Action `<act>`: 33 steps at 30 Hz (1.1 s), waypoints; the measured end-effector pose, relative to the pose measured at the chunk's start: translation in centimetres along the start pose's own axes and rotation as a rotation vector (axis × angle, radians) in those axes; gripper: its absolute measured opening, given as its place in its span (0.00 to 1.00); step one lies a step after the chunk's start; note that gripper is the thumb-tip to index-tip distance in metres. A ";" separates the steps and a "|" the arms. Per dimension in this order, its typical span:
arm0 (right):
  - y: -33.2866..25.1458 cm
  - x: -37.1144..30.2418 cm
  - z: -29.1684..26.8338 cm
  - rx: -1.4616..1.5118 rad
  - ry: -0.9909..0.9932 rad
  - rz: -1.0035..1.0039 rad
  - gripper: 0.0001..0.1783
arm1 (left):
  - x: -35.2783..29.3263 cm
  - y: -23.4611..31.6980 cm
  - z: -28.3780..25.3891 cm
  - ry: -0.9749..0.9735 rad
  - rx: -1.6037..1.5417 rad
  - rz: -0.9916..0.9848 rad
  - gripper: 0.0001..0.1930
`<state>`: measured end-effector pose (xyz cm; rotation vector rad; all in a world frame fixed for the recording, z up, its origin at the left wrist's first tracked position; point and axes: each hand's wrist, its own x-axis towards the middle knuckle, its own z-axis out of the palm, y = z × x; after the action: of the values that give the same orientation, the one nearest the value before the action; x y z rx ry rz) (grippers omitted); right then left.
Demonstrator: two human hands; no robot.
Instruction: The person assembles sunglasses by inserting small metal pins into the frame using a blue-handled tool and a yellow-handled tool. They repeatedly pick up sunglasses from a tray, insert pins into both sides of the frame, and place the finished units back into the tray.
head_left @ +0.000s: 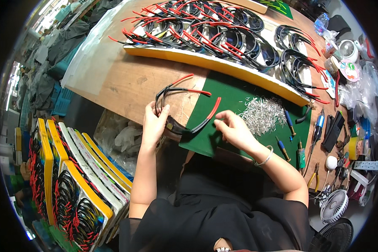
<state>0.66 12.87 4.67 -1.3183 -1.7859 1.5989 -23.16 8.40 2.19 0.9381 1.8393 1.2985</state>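
Note:
My left hand (154, 124) is closed around black wraparound glasses (178, 127) with red temple tips. It grips them at one side, over the near edge of the table. Three red tips show, so more than one pair may be stacked there; I cannot tell. Just right of the glasses, above the green mat (212, 140), is my right hand (233, 129). Its fingers are curled, thumb and forefinger close together; anything between them is too small to make out. Beside that hand lies a heap of small silvery metal pieces (264, 115).
Several similar glasses (258, 50) fill a yellow-edged foam tray (206, 63) at the back. Screwdrivers (282, 149), pliers (314, 176) and a blue-handled corded tool (319, 125) lie at right. Loaded trays (88, 187) stand at lower left. A small white fan (334, 206) sits at lower right.

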 end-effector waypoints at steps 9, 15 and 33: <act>-1.3 3.1 3.9 -0.544 -0.107 -0.516 0.14 | -2.0 0.4 2.7 -0.027 -0.253 0.063 0.31; -2.5 2.6 2.7 -0.571 -0.052 -0.530 0.10 | -2.5 0.8 2.7 0.045 -0.207 0.039 0.33; 1.5 -6.9 -1.5 0.143 0.186 -0.270 0.13 | -6.7 5.4 4.2 0.130 -0.157 0.295 0.24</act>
<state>5.62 7.80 5.62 -1.0718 -1.6263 1.3815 -15.32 5.85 7.13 1.0910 1.7082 1.6929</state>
